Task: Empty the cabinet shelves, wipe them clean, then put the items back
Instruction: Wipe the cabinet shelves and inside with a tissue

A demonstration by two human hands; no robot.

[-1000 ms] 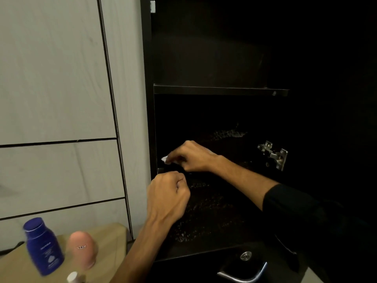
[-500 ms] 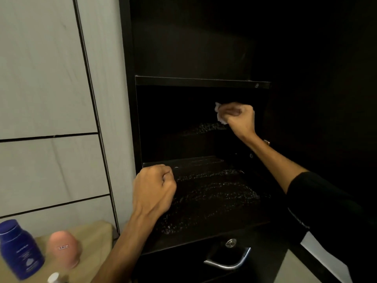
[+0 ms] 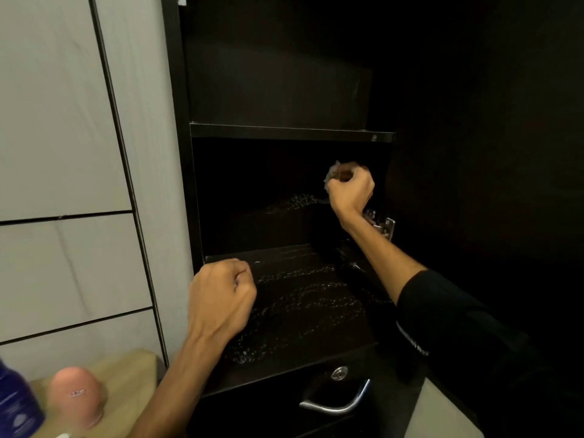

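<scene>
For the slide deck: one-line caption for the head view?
Right hand wipes the dark cabinet's back wall with a crumpled tissue; left hand fisted before the wet lower shelf.

Dark cabinet (image 3: 284, 74), pale surroundings

Black-brown shelf (image 3: 300, 311) bears glistening speckled streaks; white cloth (image 3: 331, 172); light grey wall panels (image 3: 63, 121); blue bottle (image 3: 15, 409), pink bottle (image 3: 76, 396), tan table (image 3: 132, 374).

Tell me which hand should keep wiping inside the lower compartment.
Right. The right hand already grips the white wipe deep inside the compartment, under the upper shelf. The left hand is a fist holding nothing at the front edge.
</scene>
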